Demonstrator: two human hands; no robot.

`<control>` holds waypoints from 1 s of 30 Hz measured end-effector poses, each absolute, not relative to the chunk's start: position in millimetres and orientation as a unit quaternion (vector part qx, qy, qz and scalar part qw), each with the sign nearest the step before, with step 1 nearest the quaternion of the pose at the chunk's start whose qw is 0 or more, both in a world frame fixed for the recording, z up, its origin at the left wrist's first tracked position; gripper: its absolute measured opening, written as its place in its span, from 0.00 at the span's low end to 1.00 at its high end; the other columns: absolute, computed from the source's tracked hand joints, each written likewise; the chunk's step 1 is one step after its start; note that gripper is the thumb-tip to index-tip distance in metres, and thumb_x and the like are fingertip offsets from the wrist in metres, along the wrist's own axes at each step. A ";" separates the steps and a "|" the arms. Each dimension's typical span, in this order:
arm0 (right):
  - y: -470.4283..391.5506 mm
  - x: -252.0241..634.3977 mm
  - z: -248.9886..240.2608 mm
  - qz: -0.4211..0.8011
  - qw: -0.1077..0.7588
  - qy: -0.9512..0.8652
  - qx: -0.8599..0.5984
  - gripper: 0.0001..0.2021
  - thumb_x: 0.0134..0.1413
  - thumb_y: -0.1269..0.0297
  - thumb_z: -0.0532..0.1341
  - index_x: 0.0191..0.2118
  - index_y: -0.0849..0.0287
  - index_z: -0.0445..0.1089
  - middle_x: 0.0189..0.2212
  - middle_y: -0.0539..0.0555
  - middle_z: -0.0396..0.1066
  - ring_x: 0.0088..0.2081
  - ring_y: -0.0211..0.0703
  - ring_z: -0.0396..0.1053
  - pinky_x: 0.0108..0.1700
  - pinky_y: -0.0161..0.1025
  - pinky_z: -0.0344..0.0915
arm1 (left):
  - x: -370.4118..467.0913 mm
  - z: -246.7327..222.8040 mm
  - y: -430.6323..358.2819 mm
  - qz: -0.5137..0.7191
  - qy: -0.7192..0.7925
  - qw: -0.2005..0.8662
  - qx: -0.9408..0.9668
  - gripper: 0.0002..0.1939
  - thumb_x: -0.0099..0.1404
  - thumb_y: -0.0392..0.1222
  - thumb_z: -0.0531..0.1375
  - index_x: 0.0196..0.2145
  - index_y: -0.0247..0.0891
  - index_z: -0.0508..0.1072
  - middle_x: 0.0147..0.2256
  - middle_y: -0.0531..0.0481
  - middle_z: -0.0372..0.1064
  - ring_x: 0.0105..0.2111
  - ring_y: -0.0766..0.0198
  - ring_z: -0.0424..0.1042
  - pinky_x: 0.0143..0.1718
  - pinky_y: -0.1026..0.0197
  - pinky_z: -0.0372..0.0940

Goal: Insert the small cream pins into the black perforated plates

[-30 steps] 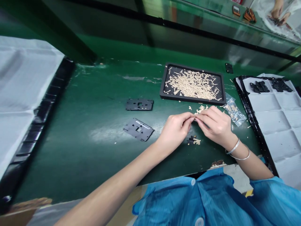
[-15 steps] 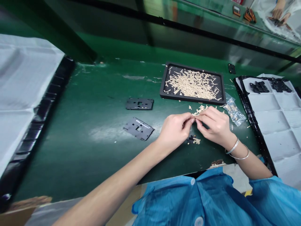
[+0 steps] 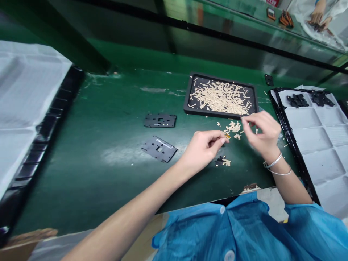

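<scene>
My left hand (image 3: 205, 146) pinches a small amber strip (image 3: 227, 136) between thumb and fingertips, over the green bench. My right hand (image 3: 262, 132) is raised to the right of it, with thumb and forefinger closed together near the tray's front edge; what they hold, if anything, is too small to make out. Between the hands lies a loose heap of small cream pieces (image 3: 233, 127). Nearer my body is a little cluster of black pieces (image 3: 219, 161) beside cream pieces (image 3: 227, 162).
A black tray (image 3: 186, 105) of cream strips stands behind the hands. Two flat black plates (image 3: 160, 120) (image 3: 160, 149) lie to the left. On the right, a paper-lined partitioned tray (image 3: 310, 134) carries black parts (image 3: 297, 100). Across the glass, another person's hands (image 3: 319, 18) are working.
My right hand has moved away from the left, to the right and slightly up. The amber strip now shows in my left fingertips. The left hand stays nearly in place.
</scene>
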State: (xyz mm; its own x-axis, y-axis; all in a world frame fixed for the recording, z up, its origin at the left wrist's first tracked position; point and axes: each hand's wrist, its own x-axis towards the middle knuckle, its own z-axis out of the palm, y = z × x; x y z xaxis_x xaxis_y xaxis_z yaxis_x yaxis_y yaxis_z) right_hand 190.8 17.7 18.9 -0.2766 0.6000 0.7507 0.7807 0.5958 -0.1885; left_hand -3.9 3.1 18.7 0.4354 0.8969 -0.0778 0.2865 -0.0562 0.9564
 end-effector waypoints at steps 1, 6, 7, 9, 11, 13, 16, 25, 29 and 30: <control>22.9 197.0 18.5 -0.120 0.426 -0.770 -0.459 0.06 0.56 0.73 0.61 0.30 0.57 0.73 0.24 0.51 0.75 0.26 0.40 0.70 0.30 0.40 0.67 | -4.6 19.3 3.4 0.292 0.426 0.561 0.647 0.11 0.62 0.41 0.54 0.28 0.34 0.72 0.16 0.58 0.54 0.18 0.70 0.53 0.22 0.65 0.49; 37.3 214.1 14.6 -0.130 0.382 -0.750 -0.523 0.09 0.58 0.73 0.59 0.38 0.56 0.76 0.37 0.55 0.78 0.38 0.48 0.74 0.39 0.47 0.70 | -7.8 16.3 7.5 0.303 0.329 0.706 0.549 0.13 0.61 0.47 0.57 0.28 0.34 0.71 0.16 0.56 0.58 0.17 0.72 0.51 0.21 0.64 0.45; 35.2 212.2 15.6 -0.124 0.387 -0.757 -0.511 0.07 0.57 0.72 0.60 0.36 0.56 0.75 0.37 0.55 0.78 0.38 0.47 0.75 0.39 0.46 0.71 | -8.1 15.6 8.6 0.301 0.315 0.729 0.528 0.13 0.61 0.48 0.58 0.28 0.34 0.71 0.16 0.56 0.59 0.16 0.72 0.51 0.21 0.64 0.44; 26.3 204.1 20.0 -0.096 0.420 -0.776 -0.460 0.05 0.57 0.70 0.62 0.30 0.55 0.74 0.30 0.52 0.78 0.33 0.43 0.75 0.36 0.43 0.71 | -8.6 15.0 10.3 0.296 0.295 0.767 0.487 0.14 0.59 0.50 0.59 0.25 0.35 0.69 0.16 0.55 0.59 0.16 0.72 0.50 0.21 0.63 0.43; 14.2 193.3 25.8 -0.059 0.440 -0.803 -0.398 0.05 0.55 0.71 0.64 0.30 0.55 0.72 0.27 0.50 0.76 0.29 0.41 0.73 0.33 0.42 0.70 | -8.8 15.5 11.5 0.295 0.281 0.795 0.450 0.14 0.57 0.50 0.61 0.23 0.36 0.67 0.15 0.55 0.59 0.15 0.72 0.51 0.21 0.63 0.43; 3.5 183.6 30.6 -0.027 0.437 -0.828 -0.349 0.04 0.55 0.71 0.64 0.32 0.55 0.72 0.28 0.51 0.76 0.29 0.40 0.72 0.32 0.41 0.70 | -8.9 16.4 11.9 0.294 0.271 0.813 0.423 0.15 0.55 0.49 0.62 0.22 0.36 0.65 0.15 0.55 0.58 0.15 0.72 0.52 0.21 0.62 0.42; -4.7 174.4 33.5 -0.017 0.433 -0.847 -0.306 0.04 0.54 0.73 0.64 0.34 0.58 0.71 0.28 0.53 0.75 0.30 0.40 0.71 0.31 0.40 0.70 | -9.0 17.5 11.9 0.290 0.262 0.826 0.406 0.15 0.55 0.49 0.63 0.21 0.36 0.65 0.15 0.56 0.57 0.15 0.72 0.52 0.21 0.62 0.41; -5.1 170.2 33.0 -0.014 0.434 -0.850 -0.298 0.05 0.54 0.75 0.63 0.32 0.58 0.70 0.26 0.53 0.74 0.28 0.39 0.70 0.30 0.39 0.70 | -9.8 17.5 13.7 0.257 0.257 0.838 0.408 0.15 0.55 0.47 0.63 0.20 0.35 0.66 0.14 0.55 0.58 0.14 0.74 0.51 0.19 0.63 0.38; -6.8 169.2 33.6 0.003 0.434 -0.849 -0.301 0.06 0.53 0.76 0.64 0.32 0.58 0.70 0.26 0.53 0.74 0.28 0.40 0.70 0.31 0.40 0.69 | -9.9 15.6 13.3 0.265 0.260 0.828 0.420 0.15 0.56 0.48 0.62 0.22 0.35 0.66 0.15 0.56 0.58 0.14 0.74 0.51 0.18 0.63 0.40; -7.3 168.9 33.8 0.022 0.440 -0.843 -0.309 0.06 0.53 0.76 0.64 0.31 0.58 0.70 0.25 0.52 0.74 0.28 0.39 0.70 0.31 0.40 0.68 | -10.0 15.1 13.1 0.278 0.261 0.819 0.430 0.16 0.57 0.50 0.61 0.23 0.35 0.66 0.16 0.55 0.59 0.14 0.73 0.51 0.18 0.64 0.41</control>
